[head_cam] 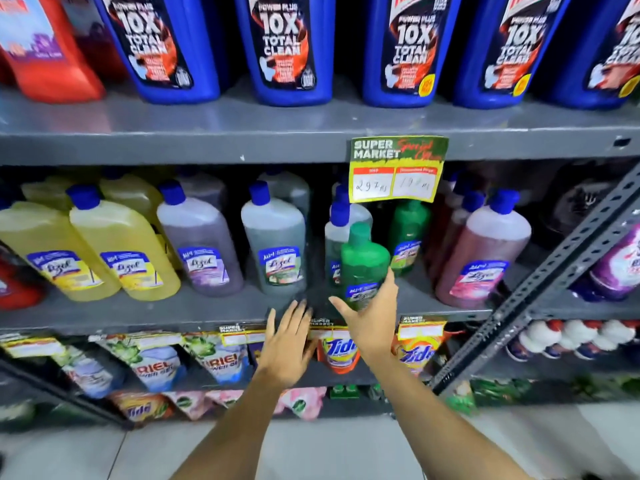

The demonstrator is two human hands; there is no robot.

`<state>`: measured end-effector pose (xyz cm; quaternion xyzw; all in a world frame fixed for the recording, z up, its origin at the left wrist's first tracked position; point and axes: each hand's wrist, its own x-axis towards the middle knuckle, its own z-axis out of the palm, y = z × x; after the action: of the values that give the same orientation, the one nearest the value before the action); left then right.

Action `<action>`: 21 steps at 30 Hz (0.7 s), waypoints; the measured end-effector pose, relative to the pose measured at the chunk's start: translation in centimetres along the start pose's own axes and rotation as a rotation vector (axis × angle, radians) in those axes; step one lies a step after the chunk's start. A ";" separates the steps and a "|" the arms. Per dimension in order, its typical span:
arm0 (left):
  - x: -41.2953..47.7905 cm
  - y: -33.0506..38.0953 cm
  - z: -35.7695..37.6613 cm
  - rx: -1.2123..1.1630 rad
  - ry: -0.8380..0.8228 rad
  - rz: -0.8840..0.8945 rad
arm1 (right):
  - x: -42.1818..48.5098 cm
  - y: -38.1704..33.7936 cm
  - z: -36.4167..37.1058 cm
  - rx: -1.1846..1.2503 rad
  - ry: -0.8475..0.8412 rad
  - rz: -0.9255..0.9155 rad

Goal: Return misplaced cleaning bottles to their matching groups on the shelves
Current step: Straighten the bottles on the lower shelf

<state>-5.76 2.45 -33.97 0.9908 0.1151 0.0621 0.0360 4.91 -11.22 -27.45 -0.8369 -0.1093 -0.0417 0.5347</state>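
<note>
One green bottle (363,265) stands on the middle shelf (138,317), upright, its long axis vertical and green cap pointing up, just in front of a grey-green bottle (337,237) and near a second green bottle (408,233) behind it to the right; the right hand (370,313) cups its lower part, fingers spread, though I cannot tell whether it grips; the left hand (287,341) hovers open beside it, touching nothing; the step looks like placement among its kind; next calls for nudging it back level with its green match.
</note>
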 end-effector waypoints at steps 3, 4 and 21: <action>0.0 -0.4 0.2 -0.005 -0.001 0.016 | 0.1 0.2 0.7 -0.037 0.021 0.022; -0.1 -0.5 0.2 -0.015 -0.001 0.020 | 0.2 0.3 0.8 -0.048 0.027 0.018; -0.2 -0.8 0.2 -0.050 0.030 0.048 | 5.7 4.7 -5.0 -0.073 0.134 0.067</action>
<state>-6.10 3.21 -34.26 0.9910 0.0904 0.0804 0.0576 11.75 -16.87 -28.37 -0.8543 -0.0435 -0.0839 0.5111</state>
